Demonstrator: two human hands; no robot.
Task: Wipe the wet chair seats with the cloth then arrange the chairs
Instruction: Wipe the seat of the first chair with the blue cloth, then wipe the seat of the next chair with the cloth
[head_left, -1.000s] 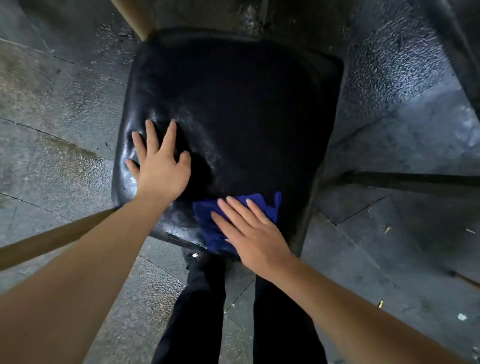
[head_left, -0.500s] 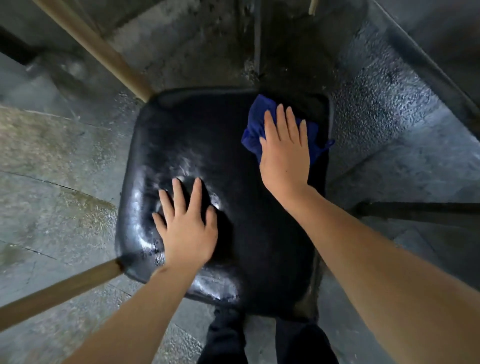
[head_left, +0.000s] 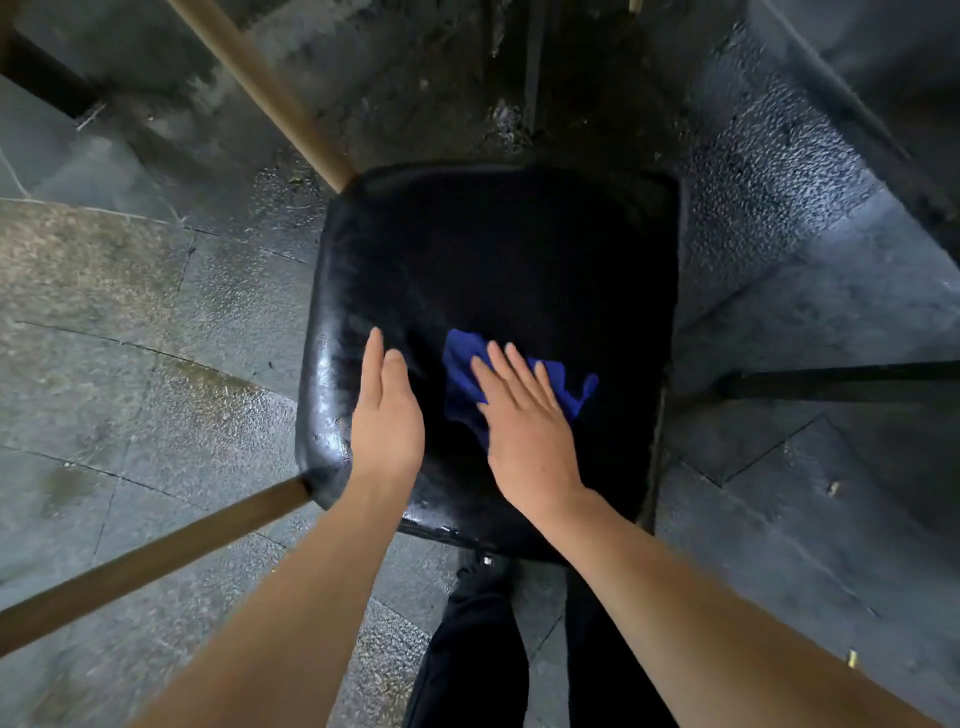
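A black padded chair seat (head_left: 493, 249) fills the middle of the head view, glossy and wet along its left edge. A blue cloth (head_left: 460, 384) lies on the near half of the seat. My right hand (head_left: 524, 431) presses flat on the cloth with straight fingers. My left hand (head_left: 387, 415) is just left of it over the seat, fingers straight and together, turned partly on edge. The hands are a short gap apart.
Two tan wooden chair legs run out at the left, one far (head_left: 270, 98) and one near (head_left: 150, 556). A dark bar (head_left: 841, 382) crosses at the right. Wet grey stone paving (head_left: 130, 364) surrounds the chair. My dark trousers (head_left: 467, 654) stand below the seat.
My right hand has drawn the cloth from the seat's far right corner back toward the near middle. My left hand has closed its spread fingers and tilted on edge.
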